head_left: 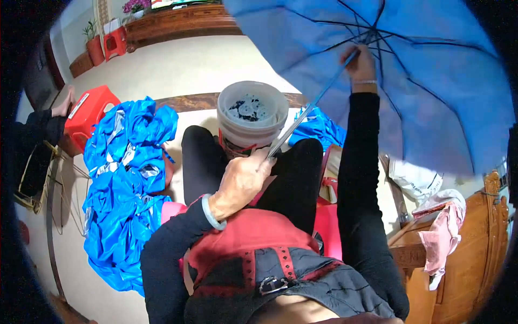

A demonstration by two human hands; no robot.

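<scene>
- Left of the frame: a red stool (89,116), then a crumpled blue heap (127,216).
- Centre: the left hand (243,181) — fingers wrapped round the lower end of the metal shaft (291,131).
- Just above it: a pale bucket (252,129) with dark bits inside.
- Upper right: the right hand (362,63), fingers clamped on the shaft near the ribs — the blue umbrella (442,108) spreads open there.
- Lower right: pink cloth (438,248).

The bucket (237,132) is placed before the body, between the knees (307,154). To its left the fabric heap (127,200) is found, with the stool (89,116) partly hidden behind. On the right, the umbrella (437,108) is held; lower there, the towel (443,243) is hung over wooden furniture (469,237). Far ahead, flowers (136,5) are put on the cabinet (178,26).
</scene>
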